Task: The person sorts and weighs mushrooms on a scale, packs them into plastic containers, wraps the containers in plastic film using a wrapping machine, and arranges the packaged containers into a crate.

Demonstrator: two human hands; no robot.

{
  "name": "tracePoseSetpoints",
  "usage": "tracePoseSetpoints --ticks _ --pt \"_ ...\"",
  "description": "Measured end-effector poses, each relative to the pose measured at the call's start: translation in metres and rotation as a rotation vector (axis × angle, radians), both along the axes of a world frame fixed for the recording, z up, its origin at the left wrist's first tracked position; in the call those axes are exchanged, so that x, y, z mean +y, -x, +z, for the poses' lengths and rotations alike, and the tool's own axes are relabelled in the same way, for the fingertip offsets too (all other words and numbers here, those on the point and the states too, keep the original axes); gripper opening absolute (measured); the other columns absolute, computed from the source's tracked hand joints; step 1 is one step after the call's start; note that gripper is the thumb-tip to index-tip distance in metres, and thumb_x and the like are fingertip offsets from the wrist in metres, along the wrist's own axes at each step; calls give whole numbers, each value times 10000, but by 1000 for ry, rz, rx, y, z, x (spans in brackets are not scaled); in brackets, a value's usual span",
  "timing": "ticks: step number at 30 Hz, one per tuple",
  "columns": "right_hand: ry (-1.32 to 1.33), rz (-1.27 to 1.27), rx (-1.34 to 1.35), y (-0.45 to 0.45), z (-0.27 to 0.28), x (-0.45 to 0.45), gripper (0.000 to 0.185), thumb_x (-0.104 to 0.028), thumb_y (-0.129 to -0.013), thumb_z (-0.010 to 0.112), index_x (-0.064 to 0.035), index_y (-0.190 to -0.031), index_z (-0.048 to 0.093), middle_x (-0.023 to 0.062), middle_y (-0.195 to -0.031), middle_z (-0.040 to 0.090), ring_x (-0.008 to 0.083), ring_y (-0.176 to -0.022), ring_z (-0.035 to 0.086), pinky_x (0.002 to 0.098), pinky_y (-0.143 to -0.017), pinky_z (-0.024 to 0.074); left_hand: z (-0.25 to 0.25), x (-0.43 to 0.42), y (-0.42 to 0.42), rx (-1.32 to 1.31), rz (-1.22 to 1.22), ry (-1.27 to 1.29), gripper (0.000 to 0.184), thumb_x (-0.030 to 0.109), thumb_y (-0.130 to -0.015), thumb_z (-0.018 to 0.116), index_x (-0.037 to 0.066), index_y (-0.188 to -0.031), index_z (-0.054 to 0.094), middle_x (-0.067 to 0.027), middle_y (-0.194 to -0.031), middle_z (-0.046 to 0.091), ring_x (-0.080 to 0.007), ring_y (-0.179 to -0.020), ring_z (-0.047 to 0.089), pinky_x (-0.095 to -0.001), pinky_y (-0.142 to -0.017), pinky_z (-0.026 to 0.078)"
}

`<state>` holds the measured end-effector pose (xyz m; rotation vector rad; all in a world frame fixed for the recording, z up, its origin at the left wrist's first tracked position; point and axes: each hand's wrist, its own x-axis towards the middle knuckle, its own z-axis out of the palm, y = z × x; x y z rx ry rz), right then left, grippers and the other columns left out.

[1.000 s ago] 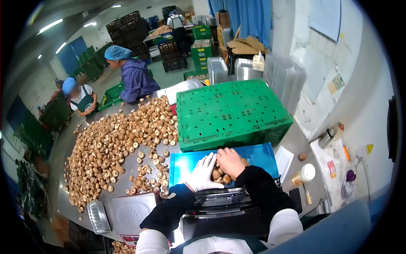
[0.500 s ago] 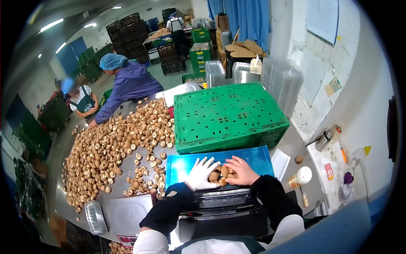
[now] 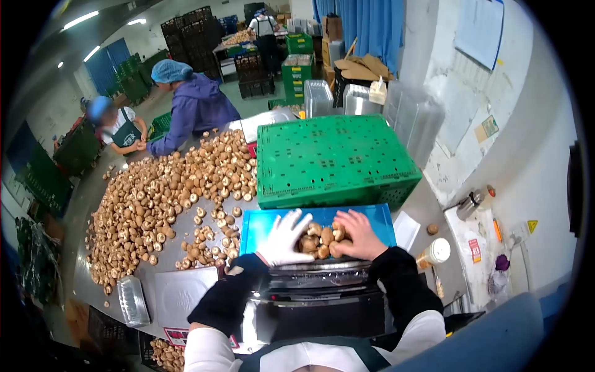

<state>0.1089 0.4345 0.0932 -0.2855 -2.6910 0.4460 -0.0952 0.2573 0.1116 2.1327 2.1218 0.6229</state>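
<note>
A small heap of brown mushrooms [image 3: 323, 240] sits on a blue surface [image 3: 255, 224] in front of me; whether a clear tray lies under it, I cannot tell. My left hand [image 3: 285, 240], in a white glove, is at the heap's left side with fingers spread. Bare and with fingers stretched out, my right hand [image 3: 359, 235] rests against the mushrooms on the right. Neither hand is closed around a mushroom. Just below the hands is a black machine [image 3: 322, 316] with a strip of clear film [image 3: 319, 279] across its upper part.
Behind the blue surface stands a green crate [image 3: 334, 161]. Loose mushrooms [image 3: 142, 211] cover the metal table to the left, near a scale [image 3: 186, 297] and a clear tray [image 3: 132, 301]. A cup [image 3: 434, 253] stands right. Across the table are a person in purple [image 3: 195, 105] and another in an apron [image 3: 121, 130].
My hands have moved apart, the left one shifting left, and more of the mushroom heap shows between them. The person in purple has drawn an arm back from the mushrooms.
</note>
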Motion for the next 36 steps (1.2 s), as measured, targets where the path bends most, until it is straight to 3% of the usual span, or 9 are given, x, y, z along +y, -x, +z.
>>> tracePoseSetpoints --ticks 3,7,17,22,26,30,32,34,36 --pt "217 77 3 -33 33 4 533 -262 -712 694 -53 -1171 520 139 -1205 520 310 -1108 488 375 -935 377 11 -29 23 4 38 -55 763 393 -763 655 68 -1372 329 -251 -1344 368 -398 -1200 404 -430 -1001 341" --pt "-123 180 -278 -100 37 15 539 -200 -638 718 -120 -1137 530 43 -956 528 244 -880 514 355 -773 402 19 -86 40 191 -28 182 605 280 -774 636 112 -1313 420 -132 -1040 530 -302 -939 534 -393 -811 427" --pt "-562 585 -419 -92 -13 13 409 -167 -870 445 -244 -1271 438 -18 -861 514 151 -780 508 283 -689 361 -31 -93 43 635 -574 343 422 165 -825 460 238 -1240 477 -38 -934 534 -201 -819 583 -324 -630 470" --pt "-61 336 -324 -87 -31 -9 80 -267 -816 535 -199 -805 575 25 -653 567 221 -659 579 342 -594 383 -40 -112 34 264 -290 330 271 157 -799 526 174 -1065 575 -38 -893 586 -248 -796 607 -373 -667 490" --pt "356 -26 -197 -127 -18 -37 126 -143 -844 502 -92 -905 601 137 -786 623 325 -745 610 398 -643 482 -46 -143 14 -316 -23 282 115 129 -895 477 86 -897 583 -89 -707 547 -237 -715 611 -377 -635 492" --pt "803 -9 -142 -145 56 -62 186 -180 -929 467 -21 -883 552 119 -764 610 267 -688 639 362 -615 487 5 -168 5 -1338 -125 736 127 158 -977 396 68 -958 484 -67 -895 582 -177 -836 582 -330 -786 470" --pt "1491 -39 35 -153 79 -51 132 -151 -949 434 -41 -909 494 107 -722 565 267 -705 634 359 -619 491 60 -161 -6 -1716 -287 529 154 188 -975 408 58 -932 478 -118 -971 608 -197 -967 585 -361 -847 448" --pt "1806 64 330 -135 116 -44 111 -158 -962 432 -55 -921 436 101 -710 541 266 -735 629 345 -659 497 87 -142 18 -1348 -96 331 212 234 -946 476 35 -894 529 -163 -1072 618 -206 -1115 523 -345 -898 399" --pt "1518 16 456 -97 95 -8 154 -170 -962 441 -60 -855 435 66 -812 558 205 -810 623 347 -767 483 88 -79 40 -1039 39 107 136 152 -878 501 22 -916 515 -172 -1150 591 -191 -1174 476 -339 -939 359"
